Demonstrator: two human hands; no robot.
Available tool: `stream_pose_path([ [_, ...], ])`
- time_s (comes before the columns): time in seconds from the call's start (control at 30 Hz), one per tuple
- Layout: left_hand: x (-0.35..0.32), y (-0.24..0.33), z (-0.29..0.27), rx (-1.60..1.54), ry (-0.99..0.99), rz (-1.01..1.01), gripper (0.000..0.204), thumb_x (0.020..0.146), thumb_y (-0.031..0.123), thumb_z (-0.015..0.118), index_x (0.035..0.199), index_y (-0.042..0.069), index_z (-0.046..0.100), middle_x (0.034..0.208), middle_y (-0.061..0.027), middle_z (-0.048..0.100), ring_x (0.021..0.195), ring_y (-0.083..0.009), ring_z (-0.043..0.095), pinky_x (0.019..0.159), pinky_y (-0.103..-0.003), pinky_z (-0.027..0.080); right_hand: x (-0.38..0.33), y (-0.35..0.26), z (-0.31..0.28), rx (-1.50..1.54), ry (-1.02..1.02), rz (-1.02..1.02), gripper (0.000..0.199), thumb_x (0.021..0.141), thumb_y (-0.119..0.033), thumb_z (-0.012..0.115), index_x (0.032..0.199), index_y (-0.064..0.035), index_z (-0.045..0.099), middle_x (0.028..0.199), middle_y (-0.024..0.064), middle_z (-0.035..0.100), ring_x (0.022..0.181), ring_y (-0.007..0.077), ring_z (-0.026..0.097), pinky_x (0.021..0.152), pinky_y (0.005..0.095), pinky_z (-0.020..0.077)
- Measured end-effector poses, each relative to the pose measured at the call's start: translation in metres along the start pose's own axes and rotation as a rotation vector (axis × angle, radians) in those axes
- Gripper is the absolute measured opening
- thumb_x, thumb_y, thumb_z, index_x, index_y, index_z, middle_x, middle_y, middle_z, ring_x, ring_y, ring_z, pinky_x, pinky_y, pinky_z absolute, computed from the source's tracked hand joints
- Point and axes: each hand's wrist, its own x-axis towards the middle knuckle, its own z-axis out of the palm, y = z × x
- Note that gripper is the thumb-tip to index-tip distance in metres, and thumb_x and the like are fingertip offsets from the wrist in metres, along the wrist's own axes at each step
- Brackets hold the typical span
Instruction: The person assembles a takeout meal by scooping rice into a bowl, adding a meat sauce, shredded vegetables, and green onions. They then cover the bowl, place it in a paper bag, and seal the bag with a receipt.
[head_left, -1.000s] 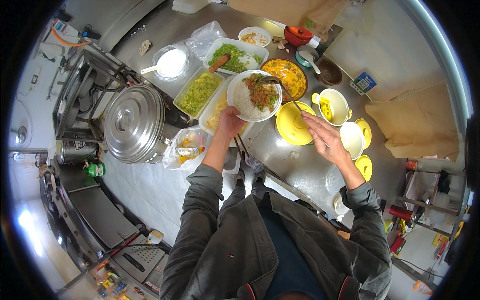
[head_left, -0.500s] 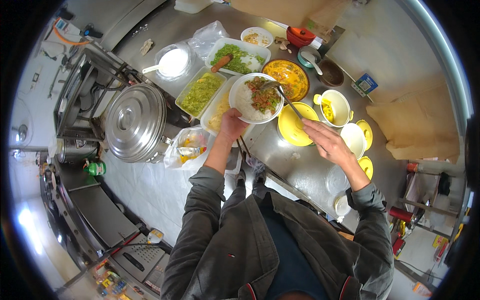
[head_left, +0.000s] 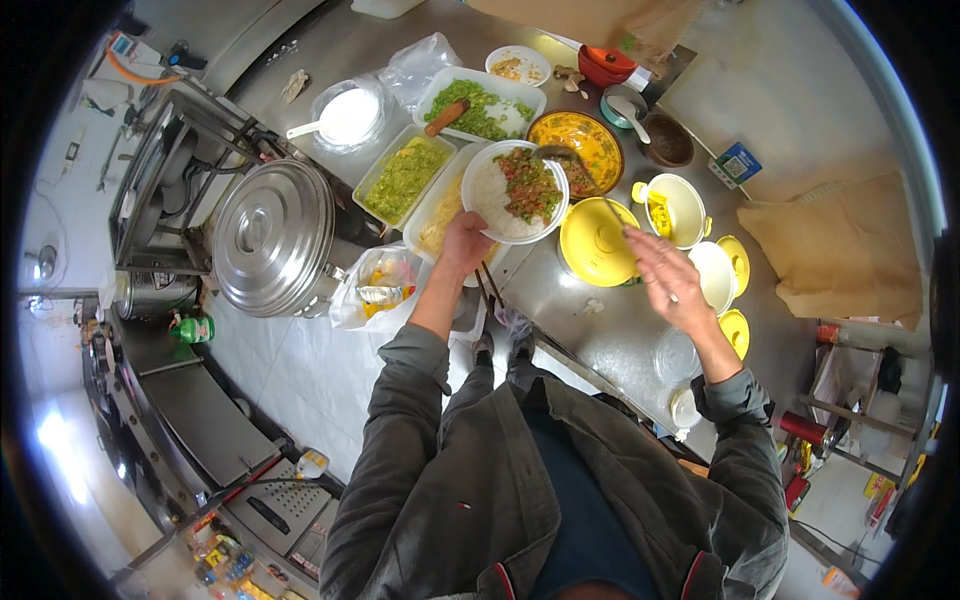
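Note:
My left hand [head_left: 463, 243] grips the near left rim of a white bowl [head_left: 519, 240], held tilted above the counter. In the bowl, white rice [head_left: 488, 196] lies on the left and a chopped green-and-red topping [head_left: 530, 185] on the right. My right hand [head_left: 668, 278] is closed round the long handle of a metal spoon [head_left: 558, 153], slightly blurred. Its head is by the bowl's far right rim, next to an orange patterned dish [head_left: 588, 134]. Below the handle sits a yellow lidded pot [head_left: 597, 242].
Tubs of chopped greens [head_left: 462, 92] and green paste [head_left: 404, 178] stand behind the bowl. At right are a cream pot [head_left: 682, 205], a second cream pot [head_left: 711, 272] and yellow lids [head_left: 733, 333]. A large steel pot [head_left: 273, 238] stands left.
The spoon has lifted off the topping toward the bowl's far right rim, and my right hand has shifted slightly right. The topping now spreads wider over the rice.

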Motion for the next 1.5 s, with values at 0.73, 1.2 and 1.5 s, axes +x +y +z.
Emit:
stream_pose_path([
  [0.73,-0.133,0.029,-0.062,-0.123,0.211,0.182,0.077,0.067,0.012,0.052,0.142,0.0,0.046,0.142,-0.0145,0.055,0.134,-0.0326,0.05,0.115,-0.05,0.037,0.059,0.166,0.108,0.132,-0.001,0.589,0.036,0.101,-0.022,0.052,0.12,0.0055,0.064,0.121,0.0276,0.064,0.113,0.0435,0.061,0.1,0.0423,0.0483],
  [1.2,-0.152,0.013,-0.05,-0.122,0.12,0.156,0.082,0.064,0.014,0.054,0.144,0.002,0.045,0.144,-0.0154,0.053,0.135,-0.0349,0.048,0.115,-0.052,0.037,0.06,0.164,0.108,0.041,0.098,0.772,0.038,0.102,-0.024,0.049,0.119,0.007,0.063,0.108,0.028,0.07,0.097,0.0406,0.069,0.089,0.0404,0.0547],
  [1.5,-0.146,0.014,-0.046,-0.115,0.132,0.121,0.081,0.064,0.014,0.054,0.143,0.001,0.046,0.143,-0.0156,0.053,0.134,-0.0342,0.049,0.116,-0.051,0.036,0.045,0.207,0.098,1.007,0.74,1.158,0.032,0.104,-0.016,0.043,0.112,0.0148,0.05,0.102,0.0282,0.067,0.087,0.0332,0.072,0.079,0.0363,0.0629],
])
